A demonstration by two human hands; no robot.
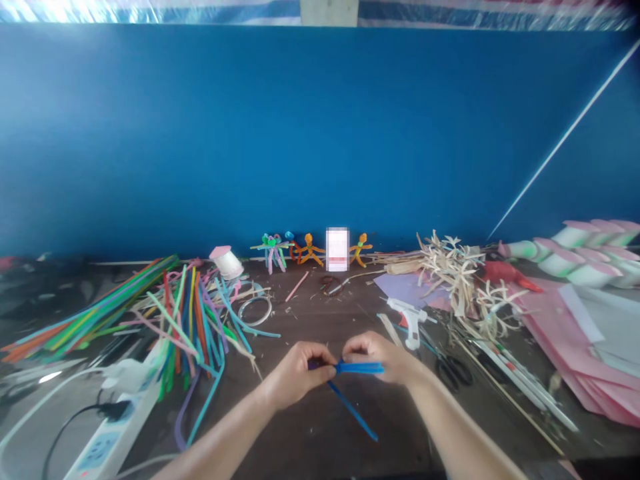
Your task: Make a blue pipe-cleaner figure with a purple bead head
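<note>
Pinching blue pipe cleaners (pixel 363 368) where they cross, left hand (pixel 299 375) and right hand (pixel 384 355) close together over the surface (pixel 300 440). Likely light, bendy, fuzzy, grippy; best held at the crossing.

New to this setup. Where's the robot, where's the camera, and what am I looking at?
No robot here: these are a person's bare hands, seen by one head-worn camera looking forward and down. The left hand pinches some blue fuzzy strips, one end dangling. The right hand is at the same strips, though its exact grip is partly hidden.

On the dark table, to the left, are loose colored strips and a power strip. To the right are a white glue gun, black-handled scissors and pink sheets. Small orange figures stand at the back, before a blue panel.
</note>
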